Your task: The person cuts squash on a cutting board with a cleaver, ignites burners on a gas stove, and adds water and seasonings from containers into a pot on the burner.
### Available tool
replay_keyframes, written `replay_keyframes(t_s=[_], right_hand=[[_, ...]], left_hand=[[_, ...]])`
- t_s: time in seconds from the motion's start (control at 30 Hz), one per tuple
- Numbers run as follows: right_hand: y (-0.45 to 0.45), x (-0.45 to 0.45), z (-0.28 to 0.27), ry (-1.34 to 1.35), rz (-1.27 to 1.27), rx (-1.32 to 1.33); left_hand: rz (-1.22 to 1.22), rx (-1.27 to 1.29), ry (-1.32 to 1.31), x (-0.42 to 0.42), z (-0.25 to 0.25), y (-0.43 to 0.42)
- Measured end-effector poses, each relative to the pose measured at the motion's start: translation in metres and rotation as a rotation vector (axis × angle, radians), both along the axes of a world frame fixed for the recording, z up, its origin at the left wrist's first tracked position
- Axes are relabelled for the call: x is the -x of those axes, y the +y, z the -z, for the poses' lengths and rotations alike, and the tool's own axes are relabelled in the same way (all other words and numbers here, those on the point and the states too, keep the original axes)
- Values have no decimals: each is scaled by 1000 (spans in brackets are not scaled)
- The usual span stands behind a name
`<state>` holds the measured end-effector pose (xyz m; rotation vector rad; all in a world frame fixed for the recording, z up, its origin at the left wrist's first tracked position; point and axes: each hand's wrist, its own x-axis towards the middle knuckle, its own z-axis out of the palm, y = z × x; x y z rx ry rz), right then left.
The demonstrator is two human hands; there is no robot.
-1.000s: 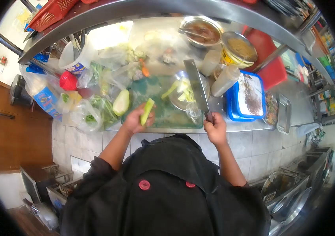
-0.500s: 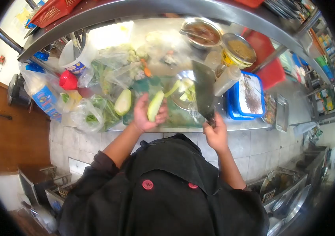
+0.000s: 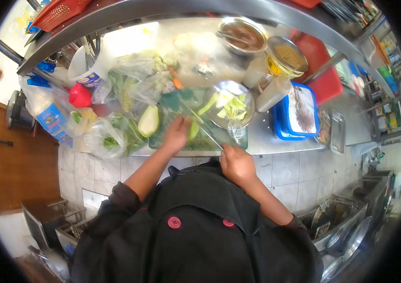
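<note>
My left hand [image 3: 177, 134] is closed on a pale green chayote piece [image 3: 194, 130], pressing it against the green cutting board [image 3: 169, 101]. Its fingers partly hide the piece. My right hand [image 3: 238, 162] grips the handle of a cleaver [image 3: 208, 133], whose blade shows nearly edge-on and slants up and left to the chayote. A pear-shaped chayote half [image 3: 148, 120] lies at the board's left edge. Right of the blade, a round metal plate [image 3: 250, 109] holds several cut pale green pieces [image 3: 231, 104].
Bagged leafy greens [image 3: 115, 134] and a white tub of utensils [image 3: 80, 66] stand left. Behind are a metal bowl of brown sauce [image 3: 245, 37] and a yellow tub [image 3: 283, 61]. A squeeze bottle [image 3: 275, 92] and blue-rimmed container [image 3: 299, 113] stand right. A steel shelf edge [image 3: 200, 8] overhangs the back.
The cleaver has swung down and left from its raised position to the chayote piece. My left hand has turned and lowered the piece onto the board.
</note>
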<state>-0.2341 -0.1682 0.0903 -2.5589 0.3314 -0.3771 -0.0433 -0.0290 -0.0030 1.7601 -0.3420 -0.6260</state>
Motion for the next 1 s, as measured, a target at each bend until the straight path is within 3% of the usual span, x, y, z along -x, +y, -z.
replay_keyframes(t_s=[0.07, 0.17, 0.3, 0.37, 0.4, 0.47, 0.57, 0.6, 0.67, 0.8, 0.87, 0.9, 0.97, 1.0], right_hand=[[0, -2, -2, 24, 0, 63], [-4, -3, 0, -18, 13, 161], [-7, 0, -5, 17, 60, 182], [-8, 0, -7, 57, 98, 182], [-10, -2, -6, 115, 127, 171], [-15, -7, 0, 172, 165, 159], [-32, -22, 24, 137, 197, 205], [-43, -27, 28, 150, 232, 188], [-57, -27, 30, 143, 277, 157], [-64, -8, 14, -49, 283, 160], [-65, 4, 3, -45, 237, 168], [-66, 10, 1, -37, 205, 178], [-71, 19, 2, -16, 165, 217], [-73, 22, 1, 7, 129, 258]], left_hand=[[-88, 154, -194, 7, -9, -14], [-22, 59, -90, 5, -26, -28], [-4, 130, -79, 8, -32, -49], [-2, -108, -209, 16, -54, -59], [8, -106, -212, 13, -38, -64], [52, -23, -142, 7, 7, -76], [125, -70, -41, 28, -34, -84], [134, -73, -45, 30, -31, -84], [63, 165, 185, 26, -23, -86], [29, 229, 158, -4, -16, -54], [197, -230, -264, -23, -14, -26], [193, -232, -264, -29, -5, -13], [285, -406, -721, -37, 16, 4], [283, -405, -721, -35, 10, 3]])
